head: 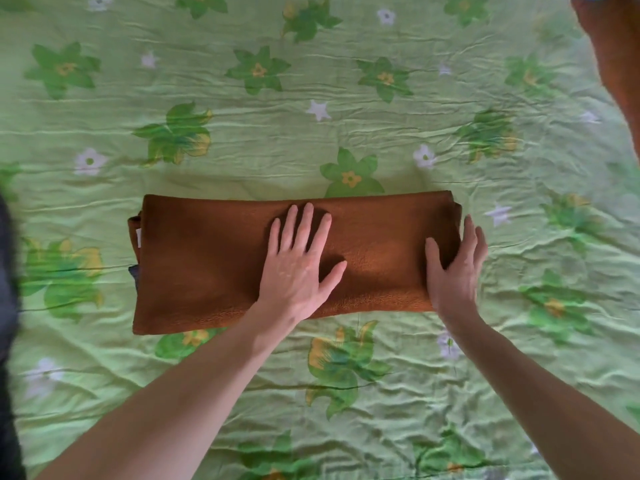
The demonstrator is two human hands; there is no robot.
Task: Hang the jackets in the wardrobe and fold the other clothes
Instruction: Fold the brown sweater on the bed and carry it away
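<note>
A bed covered by a creased green sheet (242,161) printed with green, yellow and white flowers fills the view. At its middle lies a brown cloth (214,268), folded into a long band that runs left to right. A white tag and a dark blue edge show at its left end.

Left hand (298,268): flat, palm down, fingers straight and slightly spread, pressing on the middle of the cloth; it grips nothing.

Right hand (453,268): set on edge against the right end of the cloth, thumb on the top face, fingers straight beside the end fold. Whether the fingertips tuck under the fold cannot be told.

Both bare forearms enter from the lower edge. A dark shape (8,341), blurred, lies along the left border. A brown shape (613,53) with a blue patch stands at the upper right corner; what it is cannot be told.
</note>
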